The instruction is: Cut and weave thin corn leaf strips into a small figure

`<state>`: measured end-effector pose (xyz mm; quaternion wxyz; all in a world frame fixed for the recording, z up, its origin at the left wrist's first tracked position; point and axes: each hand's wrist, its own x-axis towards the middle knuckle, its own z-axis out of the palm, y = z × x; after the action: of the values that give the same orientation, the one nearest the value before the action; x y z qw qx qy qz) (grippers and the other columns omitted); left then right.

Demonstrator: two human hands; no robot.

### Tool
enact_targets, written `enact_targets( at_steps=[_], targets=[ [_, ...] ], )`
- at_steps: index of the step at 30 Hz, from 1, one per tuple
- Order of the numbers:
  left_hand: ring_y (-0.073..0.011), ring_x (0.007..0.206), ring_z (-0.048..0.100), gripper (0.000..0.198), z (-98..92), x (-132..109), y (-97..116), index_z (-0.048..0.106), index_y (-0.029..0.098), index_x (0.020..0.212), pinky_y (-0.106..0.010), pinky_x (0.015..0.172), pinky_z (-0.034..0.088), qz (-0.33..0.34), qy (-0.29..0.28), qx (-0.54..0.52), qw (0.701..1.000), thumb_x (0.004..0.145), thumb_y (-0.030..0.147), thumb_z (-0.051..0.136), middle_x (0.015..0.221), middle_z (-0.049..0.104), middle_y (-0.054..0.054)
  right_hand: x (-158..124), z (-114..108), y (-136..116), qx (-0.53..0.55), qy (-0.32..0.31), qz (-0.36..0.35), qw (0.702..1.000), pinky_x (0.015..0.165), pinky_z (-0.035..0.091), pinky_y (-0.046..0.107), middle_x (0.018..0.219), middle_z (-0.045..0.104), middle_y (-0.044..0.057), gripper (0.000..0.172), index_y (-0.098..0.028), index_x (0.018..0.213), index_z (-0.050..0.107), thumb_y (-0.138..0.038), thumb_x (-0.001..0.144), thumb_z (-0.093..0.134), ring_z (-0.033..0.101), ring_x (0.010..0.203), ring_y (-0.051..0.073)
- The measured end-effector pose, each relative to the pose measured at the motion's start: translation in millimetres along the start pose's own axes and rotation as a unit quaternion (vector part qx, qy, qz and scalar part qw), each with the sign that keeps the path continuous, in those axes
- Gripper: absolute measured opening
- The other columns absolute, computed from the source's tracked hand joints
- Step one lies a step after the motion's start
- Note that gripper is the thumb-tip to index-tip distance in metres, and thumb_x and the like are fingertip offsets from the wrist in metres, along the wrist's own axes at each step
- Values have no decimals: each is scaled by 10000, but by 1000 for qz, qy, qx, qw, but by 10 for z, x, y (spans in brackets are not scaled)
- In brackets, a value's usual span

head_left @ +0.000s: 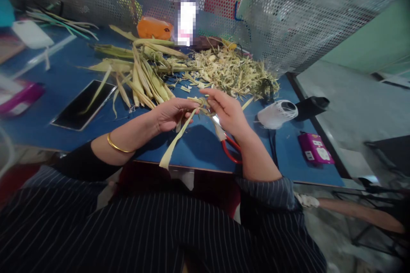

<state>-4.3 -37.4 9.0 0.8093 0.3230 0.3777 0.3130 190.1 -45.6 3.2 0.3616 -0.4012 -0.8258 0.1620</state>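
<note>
Between my two hands is a pale corn husk strip (175,143), its wide end hanging over the table's front edge. My left hand (174,114) pinches the strip near its upper end. My right hand (226,108) has its fingers curled at the same small bundle of husk, thumb and forefinger close to it. Below the right palm lie scissors with red handles (229,149), partly hidden by that hand and wrist. Just beyond the left hand is a pile of long dried husks (145,72). A heap of shredded husk scraps (233,70) lies beyond the right hand.
On the blue table (134,136), a dark phone (83,104) lies left, a husk strip across it. At right are a white spool (277,114), a black cone (312,107) and a purple box (316,148). A perforated metal panel (218,8) stands behind. Someone's leg (355,213) shows lower right.
</note>
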Motion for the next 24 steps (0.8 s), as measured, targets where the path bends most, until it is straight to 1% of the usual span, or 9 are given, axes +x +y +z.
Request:
enact_targets(
  at_steps=[2,4,6,9,13,16,20,22,24],
  targets=[
    [-21,408,442,105,-4,19,-21,629,100,653,-136,429,440,7,11,18,1000,751,96,669,580,579,-3,-8,15,-11,-25,-13,-17,999,879,491,354,1171,668,66,344,-253,1248,577,-253,973,370,624,1037,204],
    [-17,414,431,117,-7,32,-44,628,101,629,-138,431,428,23,17,39,999,728,85,688,592,588,-10,-11,28,-24,-49,-31,-28,998,898,482,361,1177,670,70,341,-252,1233,588,-249,975,365,619,1064,211],
    [-18,425,434,110,-11,38,-68,641,98,630,-145,437,422,43,12,61,997,719,102,706,608,600,-18,-9,37,-41,-70,-41,-29,996,851,486,348,1075,684,74,308,-242,1182,621,-274,971,399,633,977,207],
    [-28,425,443,103,-14,47,-103,665,95,650,-165,446,422,70,6,105,992,709,148,730,596,599,-14,3,42,-62,-75,-11,-29,997,769,473,327,943,643,67,223,-229,1008,689,-308,939,492,608,857,188],
    [-41,431,472,85,-9,53,-141,706,91,697,-174,450,416,102,7,178,979,695,171,736,625,641,-35,23,43,-77,13,31,-5,999,752,450,321,843,572,37,126,-209,800,691,-254,867,594,561,833,172],
    [-52,443,492,100,-7,52,-158,733,94,724,-173,459,422,128,3,225,966,699,191,738,612,650,-39,33,69,-96,109,41,72,991,695,432,302,750,554,9,114,-182,720,655,-241,817,640,528,738,146],
    [-67,470,520,139,-29,66,-188,759,106,779,-184,475,445,134,-8,255,958,699,219,751,672,694,-64,41,154,-108,231,46,168,957,569,394,261,651,521,-29,183,-185,737,598,-333,844,609,462,590,108],
    [-74,483,536,167,-39,75,-211,770,118,823,-191,492,458,113,-29,266,957,703,233,752,696,709,-76,45,190,-95,256,77,181,946,527,373,246,620,480,-39,223,-193,758,585,-390,863,592,426,546,96],
    [-72,474,531,161,-37,75,-231,776,128,829,-191,498,455,93,-49,283,953,707,228,745,687,708,-76,50,203,-61,257,127,173,942,509,369,241,610,451,-40,271,-206,780,575,-457,882,567,410,523,91]
  ],
)
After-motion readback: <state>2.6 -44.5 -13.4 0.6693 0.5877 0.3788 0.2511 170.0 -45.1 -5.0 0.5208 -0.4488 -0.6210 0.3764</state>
